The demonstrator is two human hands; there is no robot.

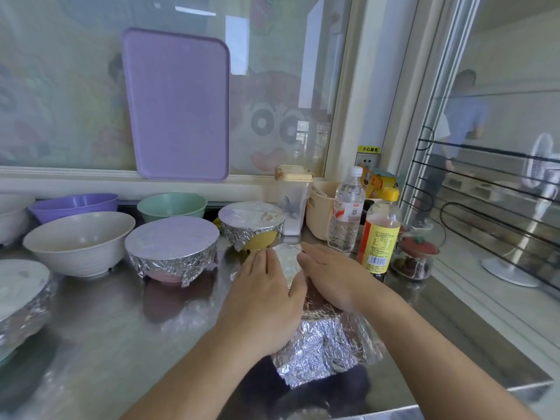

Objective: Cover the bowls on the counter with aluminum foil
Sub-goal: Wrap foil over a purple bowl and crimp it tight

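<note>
Low in the centre of the frame, a crinkled sheet of aluminium foil point(324, 344) drapes over a bowl that is hidden beneath it on the steel table point(106, 344). Both hands lie flat and open on top of the foil, fingers together: the left hand point(266, 292) on its left side, the right hand point(330, 277) touching beside it. At the left edge sits a foil-covered bowl point(21, 301). Farther back stand a foil-covered pink bowl point(172, 250), a foil-covered yellow bowl point(251, 224) and an uncovered cream bowl point(80, 242). Behind them are uncovered purple point(74, 206) and green point(172, 206) bowls.
</note>
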